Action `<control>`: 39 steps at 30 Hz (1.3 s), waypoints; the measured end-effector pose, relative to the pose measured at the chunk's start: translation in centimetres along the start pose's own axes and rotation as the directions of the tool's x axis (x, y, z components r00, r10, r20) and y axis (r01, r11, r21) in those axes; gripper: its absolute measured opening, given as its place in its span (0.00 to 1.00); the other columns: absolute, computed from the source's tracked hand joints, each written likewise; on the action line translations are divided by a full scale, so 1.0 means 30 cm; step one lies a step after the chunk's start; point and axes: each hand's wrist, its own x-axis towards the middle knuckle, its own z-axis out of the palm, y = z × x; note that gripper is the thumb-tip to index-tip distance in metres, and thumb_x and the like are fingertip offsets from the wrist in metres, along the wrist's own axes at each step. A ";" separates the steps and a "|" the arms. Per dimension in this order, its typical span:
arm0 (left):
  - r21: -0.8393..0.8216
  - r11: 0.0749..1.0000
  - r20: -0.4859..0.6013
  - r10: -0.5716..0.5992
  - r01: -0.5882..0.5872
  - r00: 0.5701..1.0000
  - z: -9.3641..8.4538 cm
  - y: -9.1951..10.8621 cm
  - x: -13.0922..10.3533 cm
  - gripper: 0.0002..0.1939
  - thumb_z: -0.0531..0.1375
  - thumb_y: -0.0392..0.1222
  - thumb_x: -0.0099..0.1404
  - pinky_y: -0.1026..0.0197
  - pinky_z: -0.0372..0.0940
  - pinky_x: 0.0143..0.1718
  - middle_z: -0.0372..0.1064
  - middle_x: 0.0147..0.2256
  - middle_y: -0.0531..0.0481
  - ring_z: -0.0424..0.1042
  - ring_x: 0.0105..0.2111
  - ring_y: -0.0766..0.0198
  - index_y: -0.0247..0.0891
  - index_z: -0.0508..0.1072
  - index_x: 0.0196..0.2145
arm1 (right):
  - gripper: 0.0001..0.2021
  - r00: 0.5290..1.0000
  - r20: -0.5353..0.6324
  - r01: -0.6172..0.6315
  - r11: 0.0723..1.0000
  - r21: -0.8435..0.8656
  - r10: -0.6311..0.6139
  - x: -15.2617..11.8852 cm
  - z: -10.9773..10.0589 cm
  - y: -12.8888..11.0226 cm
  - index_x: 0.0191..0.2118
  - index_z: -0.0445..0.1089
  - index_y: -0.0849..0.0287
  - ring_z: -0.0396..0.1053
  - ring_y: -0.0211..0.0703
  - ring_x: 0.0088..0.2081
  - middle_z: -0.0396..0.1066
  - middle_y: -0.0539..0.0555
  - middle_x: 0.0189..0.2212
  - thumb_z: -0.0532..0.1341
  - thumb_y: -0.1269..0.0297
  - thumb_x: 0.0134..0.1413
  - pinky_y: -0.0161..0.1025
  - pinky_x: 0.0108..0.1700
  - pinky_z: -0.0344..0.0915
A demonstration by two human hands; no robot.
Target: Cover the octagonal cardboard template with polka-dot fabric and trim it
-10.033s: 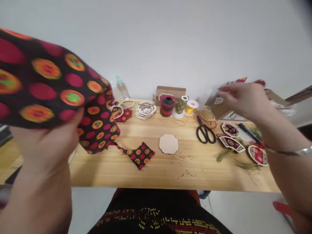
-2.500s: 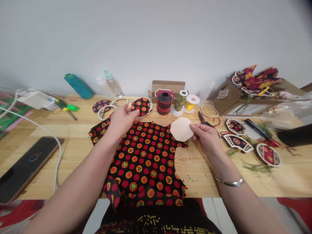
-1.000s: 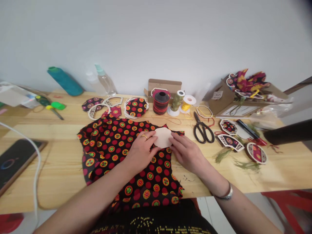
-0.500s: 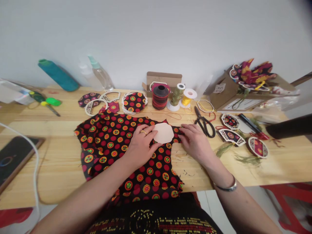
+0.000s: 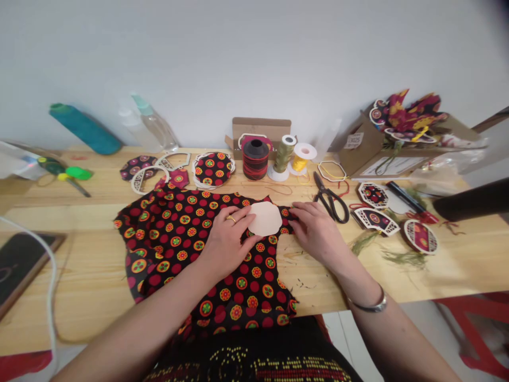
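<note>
A black patterned cloth (image 5: pixel 222 292) with red dots and bright flowers lies spread before me. On its upper right part rests a pale scalloped card piece (image 5: pixel 265 218). My left hand (image 5: pixel 228 233) grips the card's left edge between thumb and fingers, over the cloth. Just right of the card, my right hand (image 5: pixel 314 225) pinches the end of a narrow strip of the same cloth; its fingertips partly hide that end. Black scissors (image 5: pixel 331 199) lie beyond my right hand, touching neither hand.
Thread spools (image 5: pixel 255 159) stand at the back before a small carton (image 5: pixel 260 127). Framed fabric ornaments (image 5: pixel 376 220) and a black marker (image 5: pixel 405 196) lie right, near a cardboard box (image 5: pixel 366 143). A phone (image 5: pixel 24 265) and white cable (image 5: pixel 51 276) are left.
The view has shifted slightly, so the back items appear a little further left. Both hands keep the same hold on the card and cloth strip.
</note>
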 end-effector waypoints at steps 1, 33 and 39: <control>-0.004 1.000 0.002 -0.003 0.003 1.000 0.001 0.001 0.001 0.20 0.63 0.44 0.60 0.42 0.64 0.51 0.73 0.49 0.37 0.63 0.49 0.47 0.28 0.74 0.46 | 0.11 1.000 0.000 0.000 1.000 0.001 0.000 0.000 0.000 0.001 0.43 0.74 0.66 0.66 0.53 0.47 0.73 0.63 0.45 0.58 0.71 0.57 0.50 0.51 0.68; 0.011 0.999 0.095 -0.036 0.035 0.995 -0.002 0.006 0.009 0.23 0.62 0.48 0.61 0.42 0.63 0.46 0.71 0.53 0.44 0.60 0.46 0.48 0.37 0.71 0.52 | 0.14 1.000 0.006 -0.002 1.000 0.021 0.002 -0.001 -0.015 0.003 0.42 0.74 0.65 0.67 0.53 0.46 0.73 0.63 0.44 0.54 0.77 0.54 0.50 0.49 0.68; 0.037 0.999 0.104 -0.015 0.011 0.994 -0.002 0.006 0.009 0.19 0.60 0.48 0.63 0.42 0.62 0.45 0.71 0.53 0.44 0.60 0.46 0.47 0.39 0.74 0.50 | 0.14 1.000 0.013 -0.006 0.999 0.039 0.006 0.000 -0.016 0.004 0.43 0.74 0.64 0.67 0.53 0.46 0.72 0.63 0.44 0.54 0.76 0.54 0.51 0.49 0.68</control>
